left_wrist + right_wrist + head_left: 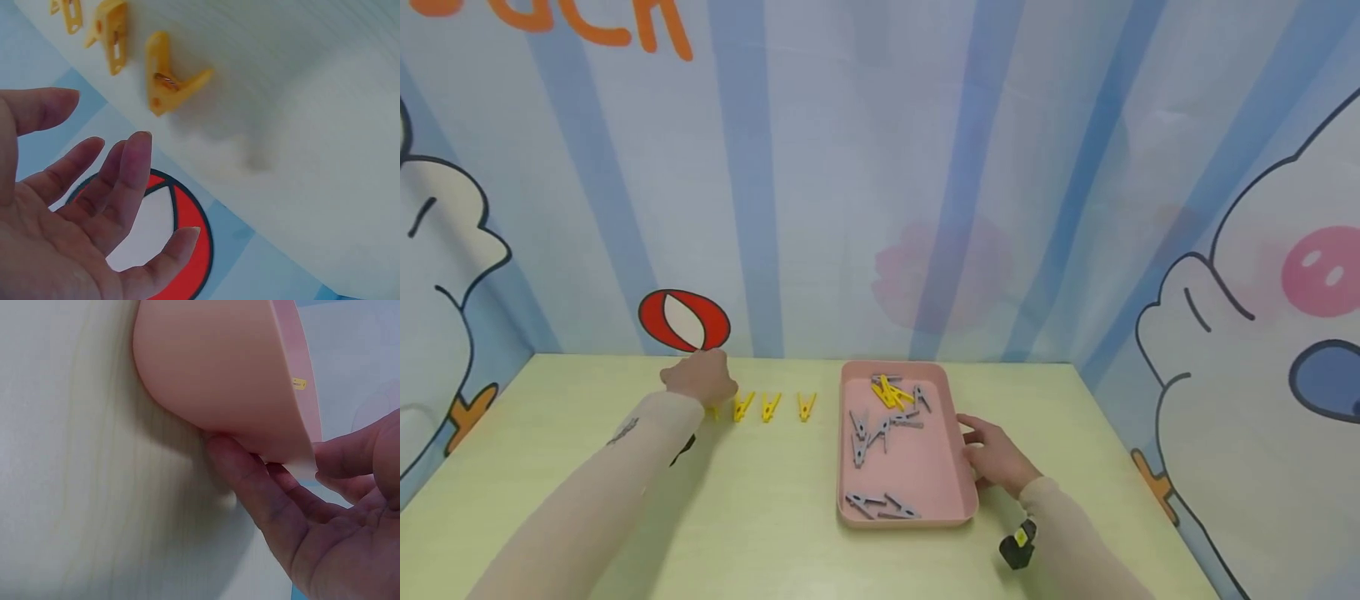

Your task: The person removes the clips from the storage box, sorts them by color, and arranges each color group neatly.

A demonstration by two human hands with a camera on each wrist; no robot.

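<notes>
My left hand (702,377) hovers at the left end of a row of several yellow clothespins (806,407), covering part of the leftmost one. In the left wrist view its fingers are loosely bent, nothing held, apart from the nearest clothespin (164,87). At the right side of a pink tray (907,492), my right hand (997,458) holds the edge. The right wrist view has the thumb at the tray's rim and other fingers (240,472) against its outer wall. In the tray lie several grey clothespins (860,450) and a small pile of yellow clothespins (891,393).
A pale wood-grained table (760,508) carries everything. Behind it hangs a striped blue cloth backdrop (850,208) with cartoon figures, which meets the table's back edge close to my left hand. Cartoon panels also stand along both sides.
</notes>
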